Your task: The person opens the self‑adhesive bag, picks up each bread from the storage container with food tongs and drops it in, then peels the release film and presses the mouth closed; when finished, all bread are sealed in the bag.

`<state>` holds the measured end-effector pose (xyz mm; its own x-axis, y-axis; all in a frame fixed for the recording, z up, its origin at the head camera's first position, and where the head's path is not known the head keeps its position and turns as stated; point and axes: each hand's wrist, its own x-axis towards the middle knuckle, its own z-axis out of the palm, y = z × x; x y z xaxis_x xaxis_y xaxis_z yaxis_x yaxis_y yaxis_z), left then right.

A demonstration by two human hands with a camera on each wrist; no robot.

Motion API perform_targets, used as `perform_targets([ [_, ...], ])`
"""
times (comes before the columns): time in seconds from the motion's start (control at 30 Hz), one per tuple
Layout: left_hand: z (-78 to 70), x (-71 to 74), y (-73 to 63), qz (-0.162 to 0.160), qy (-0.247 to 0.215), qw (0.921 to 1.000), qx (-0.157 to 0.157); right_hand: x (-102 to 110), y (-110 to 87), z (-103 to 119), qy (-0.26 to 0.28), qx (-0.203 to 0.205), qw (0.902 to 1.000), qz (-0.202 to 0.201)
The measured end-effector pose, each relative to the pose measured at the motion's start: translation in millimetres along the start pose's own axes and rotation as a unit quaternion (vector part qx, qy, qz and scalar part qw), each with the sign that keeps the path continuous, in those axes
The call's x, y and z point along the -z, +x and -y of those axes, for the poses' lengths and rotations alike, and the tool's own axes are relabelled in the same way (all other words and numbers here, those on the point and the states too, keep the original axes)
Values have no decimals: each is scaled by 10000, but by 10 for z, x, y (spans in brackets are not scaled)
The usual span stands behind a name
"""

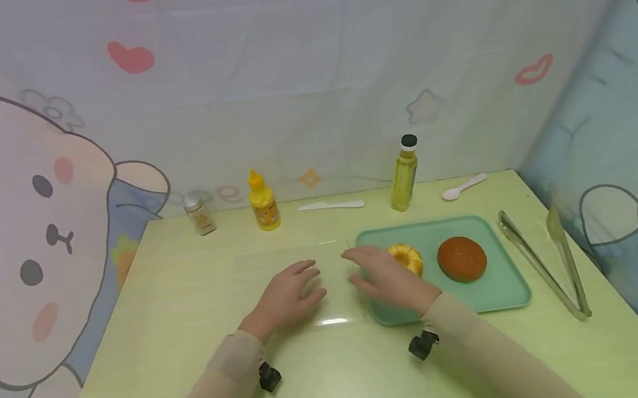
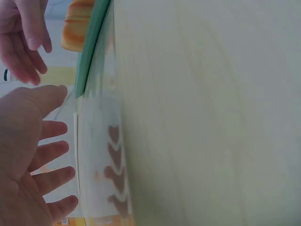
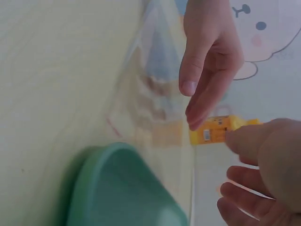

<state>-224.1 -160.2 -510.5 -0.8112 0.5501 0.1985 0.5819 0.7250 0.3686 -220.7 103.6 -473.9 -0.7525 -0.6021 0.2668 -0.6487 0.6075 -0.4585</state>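
Observation:
My left hand hovers over a clear glossy sheet on the table, fingers spread and holding nothing. Facing it, my right hand is over the left side of a green tray, its fingers loosely extended and likewise holding nothing. The right hand partly covers a golden ring-shaped bread in the tray. Beside that bread lies a round brown bun. In the left wrist view the fingers of the left hand are apart, with the right hand above them.
Along the back edge stand a shaker jar, a yellow squeeze bottle and an oil bottle. A white knife and pink spoon lie between and beside them. Metal tongs rest right of the tray.

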Motion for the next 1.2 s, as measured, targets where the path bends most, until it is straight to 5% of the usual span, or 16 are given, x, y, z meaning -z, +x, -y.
perform_targets([
  [0.23,48,-70,-16,109,310,9994,-89,-279,63,-102,-484,98,9984,260],
  [0.5,36,-105,2,311,429,9984,215,-503,75,-144,-1497,281,9883,-12],
  [0.83,10,-112,51,710,687,9948,228,-491,118,-123,-1447,411,9881,308],
  [1.0,63,-131,62,542,967,9938,34,-490,121,-152,-1385,461,9887,328],
  [1.2,128,-151,73,-42,875,9958,-284,-476,118,-159,-1307,552,9894,304],
])
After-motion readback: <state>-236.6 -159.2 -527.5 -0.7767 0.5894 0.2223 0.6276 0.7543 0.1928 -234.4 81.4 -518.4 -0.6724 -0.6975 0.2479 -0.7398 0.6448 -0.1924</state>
